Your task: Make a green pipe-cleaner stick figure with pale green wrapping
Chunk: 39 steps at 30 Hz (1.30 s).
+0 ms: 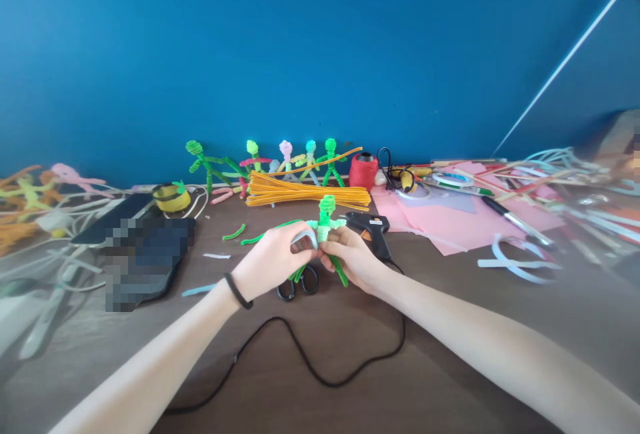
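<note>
A green pipe-cleaner figure (327, 206) stands upright between my hands, its round head up and pale green arms stretched out sideways. My right hand (353, 257) pinches it at the lower body, with a dark green leg hanging below the fingers. At its left side, my left hand (275, 254) is closed on a pale curved strip (306, 237) that reaches the figure's waist. Fingers hide part of the body and the strip's end. Beneath the hands lie black-handled scissors (309, 281). Cut green pipe-cleaner pieces (234, 232) are beyond my left hand.
A glue gun (373, 229) lies just past my right hand, its black cord (320, 381) looping nearer me. Orange pipe cleaners (305, 191) are bundled behind. Several finished figures (200, 157) stand by the wall. Phone (160, 254) left; pink paper (450, 224) right.
</note>
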Available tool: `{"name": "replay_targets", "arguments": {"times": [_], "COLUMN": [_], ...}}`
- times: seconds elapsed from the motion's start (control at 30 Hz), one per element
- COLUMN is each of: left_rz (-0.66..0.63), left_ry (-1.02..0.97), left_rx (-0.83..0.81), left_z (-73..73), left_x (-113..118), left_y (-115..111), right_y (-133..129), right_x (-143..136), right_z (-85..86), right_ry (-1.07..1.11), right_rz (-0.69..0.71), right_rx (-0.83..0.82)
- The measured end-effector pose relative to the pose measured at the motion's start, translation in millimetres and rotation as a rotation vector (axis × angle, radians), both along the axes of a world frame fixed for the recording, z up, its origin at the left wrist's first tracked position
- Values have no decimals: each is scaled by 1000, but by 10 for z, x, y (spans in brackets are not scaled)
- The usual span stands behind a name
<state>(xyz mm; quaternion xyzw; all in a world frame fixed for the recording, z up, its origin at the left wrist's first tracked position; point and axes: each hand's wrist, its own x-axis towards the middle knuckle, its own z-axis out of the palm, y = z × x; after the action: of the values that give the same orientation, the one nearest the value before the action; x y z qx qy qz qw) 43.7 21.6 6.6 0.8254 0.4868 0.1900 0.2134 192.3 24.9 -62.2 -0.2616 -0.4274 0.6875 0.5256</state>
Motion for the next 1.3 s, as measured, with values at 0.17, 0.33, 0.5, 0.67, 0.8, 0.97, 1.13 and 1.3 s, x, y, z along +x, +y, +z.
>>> {"name": "replay_targets", "arguments": {"times": [0.17,0.33,0.5,0.67,0.8,0.97,1.13,1.3], "left_rz": [13,-21,36,27,15,-25,-14,-5], "left_ry": [-44,-199,-89,-105,-125,-85,32,28], "left_rx": [-45,-261,-101,-108,-144,-87,91,150], "left_z": [-12,-53,-48,-63,-92,-116,-126,-102], "left_x": [31,31,24,11,15,49,56,44], "left_y": [-29,-11,-5,6,17,-2,-13,-1], "right_y": [-6,7,24,25,30,27,22,22], "right_x": [0,31,64,67,67,63,61,79], "right_z": [-26,-40,-35,-37,-33,-25,-21,-8], "right_ry": [22,39,10,-109,-128,-131,-129,-117], "right_rz": [28,68,141,107,84,64,73,106], "right_rx": [-3,-16,-64,-66,-74,-78,-53,-81]}}
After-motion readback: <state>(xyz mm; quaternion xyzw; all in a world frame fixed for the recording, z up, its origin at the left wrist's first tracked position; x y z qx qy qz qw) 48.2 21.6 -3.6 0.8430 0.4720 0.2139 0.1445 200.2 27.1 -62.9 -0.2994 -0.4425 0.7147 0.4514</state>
